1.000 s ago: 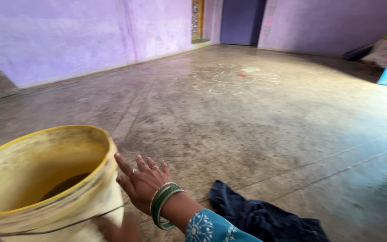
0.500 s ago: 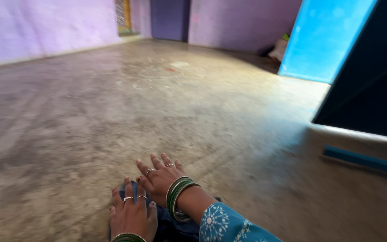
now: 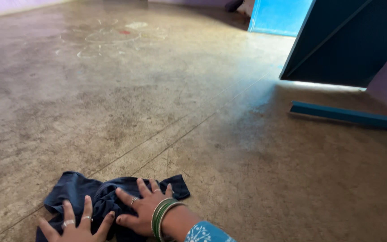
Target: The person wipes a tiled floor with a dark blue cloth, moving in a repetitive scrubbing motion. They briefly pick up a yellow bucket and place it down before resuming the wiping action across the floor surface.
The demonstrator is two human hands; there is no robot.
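Note:
A crumpled dark blue cloth (image 3: 90, 190) lies on the grey concrete floor near the bottom edge of the view. My left hand (image 3: 78, 225) rests flat on its near left part, fingers spread, with rings on two fingers. My right hand (image 3: 140, 207) presses flat on the cloth's middle, fingers apart, with green bangles at the wrist and a blue patterned sleeve behind them. Neither hand grips the cloth; both lie on top of it.
The concrete floor (image 3: 166, 103) has a white chalk drawing (image 3: 113, 33) at the far left. A blue door (image 3: 350, 40) stands open at the upper right, with a blue threshold strip (image 3: 346, 115) below it.
The view has swung right and down; the yellow bucket is out of sight. Both hands have come down flat on the dark blue cloth, which now shows more fully.

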